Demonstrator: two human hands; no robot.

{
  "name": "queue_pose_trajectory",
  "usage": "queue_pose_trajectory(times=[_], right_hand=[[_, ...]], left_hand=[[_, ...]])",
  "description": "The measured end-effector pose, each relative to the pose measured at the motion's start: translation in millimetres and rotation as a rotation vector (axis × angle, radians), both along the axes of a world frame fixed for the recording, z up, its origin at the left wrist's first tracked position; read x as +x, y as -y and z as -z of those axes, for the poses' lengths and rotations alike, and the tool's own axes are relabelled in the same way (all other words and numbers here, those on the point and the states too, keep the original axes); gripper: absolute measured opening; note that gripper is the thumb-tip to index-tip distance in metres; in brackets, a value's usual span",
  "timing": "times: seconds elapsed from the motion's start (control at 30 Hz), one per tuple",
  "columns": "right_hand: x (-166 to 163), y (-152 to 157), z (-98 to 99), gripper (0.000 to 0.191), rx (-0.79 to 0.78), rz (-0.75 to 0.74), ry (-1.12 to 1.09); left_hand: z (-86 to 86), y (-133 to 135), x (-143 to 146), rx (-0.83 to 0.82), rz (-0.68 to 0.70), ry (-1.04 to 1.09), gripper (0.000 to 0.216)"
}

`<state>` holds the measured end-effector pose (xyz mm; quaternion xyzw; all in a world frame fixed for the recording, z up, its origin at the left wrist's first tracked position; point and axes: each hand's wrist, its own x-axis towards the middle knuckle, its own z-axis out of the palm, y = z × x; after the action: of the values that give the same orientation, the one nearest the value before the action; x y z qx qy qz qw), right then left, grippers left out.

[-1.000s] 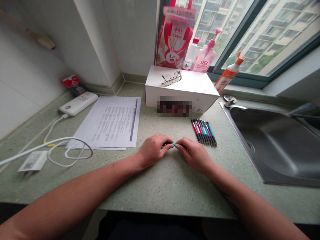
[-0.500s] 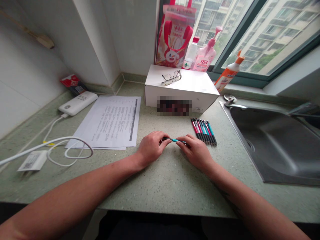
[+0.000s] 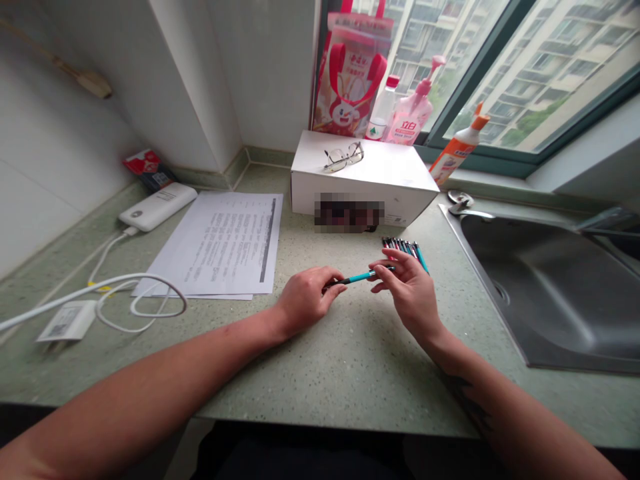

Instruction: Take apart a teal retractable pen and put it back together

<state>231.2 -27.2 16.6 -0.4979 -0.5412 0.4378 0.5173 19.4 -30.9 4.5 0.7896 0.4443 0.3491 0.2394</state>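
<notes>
A teal and black pen (image 3: 356,278) is held level just above the green counter (image 3: 325,360) between both hands. My left hand (image 3: 306,299) pinches its dark left end, fingers curled. My right hand (image 3: 407,290) pinches its right end with thumb and forefinger, the other fingers loosely spread. Just behind my right hand lies a row of several red and teal pens (image 3: 406,248), partly hidden by my fingers.
A white box (image 3: 360,175) with glasses (image 3: 343,156) on top stands behind the pens. Printed sheets (image 3: 225,243), a power bank (image 3: 157,207) and a white cable (image 3: 125,293) lie to the left. A steel sink (image 3: 555,287) is on the right. Bottles and a red bag line the window.
My hands have drawn apart, showing more of the pen. My right hand has lifted and moved right, toward the row of pens, raising that end of the pen.
</notes>
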Motion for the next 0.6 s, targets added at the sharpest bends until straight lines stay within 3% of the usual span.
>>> queue_pose_trajectory(times=[0.2,0.43,0.6], right_hand=[[-5.0,3.7,-1.5,0.049,-0.092,-0.109,-0.108],[-9.0,6.9,-2.4,0.067,-0.106,-0.123,-0.096],[-6.8,6.7,-3.2,0.057,-0.063,-0.136,0.031]], left_hand=[[-0.3,-0.3,-0.4,-0.007,-0.05,0.063,0.011],[-1.2,3.2,-0.1,-0.004,0.061,0.003,0.014],[-3.3,3.9,-0.9,-0.049,0.086,-0.025,0.013]])
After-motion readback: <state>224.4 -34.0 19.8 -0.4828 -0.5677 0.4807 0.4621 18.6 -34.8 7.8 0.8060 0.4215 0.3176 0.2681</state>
